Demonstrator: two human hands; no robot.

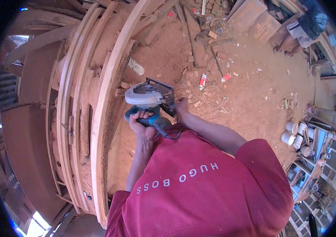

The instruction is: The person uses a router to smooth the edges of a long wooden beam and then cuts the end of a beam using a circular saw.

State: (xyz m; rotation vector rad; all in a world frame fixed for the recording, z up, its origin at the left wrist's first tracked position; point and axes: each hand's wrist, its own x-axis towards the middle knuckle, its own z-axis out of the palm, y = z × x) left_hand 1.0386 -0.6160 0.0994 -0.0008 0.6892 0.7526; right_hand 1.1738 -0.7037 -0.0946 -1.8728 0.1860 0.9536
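A circular saw [146, 96] with a grey blade guard and a teal motor body is held up in front of my red shirt. My left hand [141, 125] wraps its fingers round the teal handle. At the saw's right side, my right hand [182, 107] is closed against the edge of the dark metal base plate [166, 88]; part of its fingers is hidden there. A dark power cord [164, 132] loops from the handle against the shirt. Left of the saw runs a long pale timber beam [110, 81], apart from it.
More long beams [67, 85] lie along the left on a sawdust-covered bench. Wood offcuts [213, 34] and red-and-white packets [202, 80] litter the dusty floor. White buckets [288, 138] stand by a shelf at right. Another person [303, 31] is at the far right.
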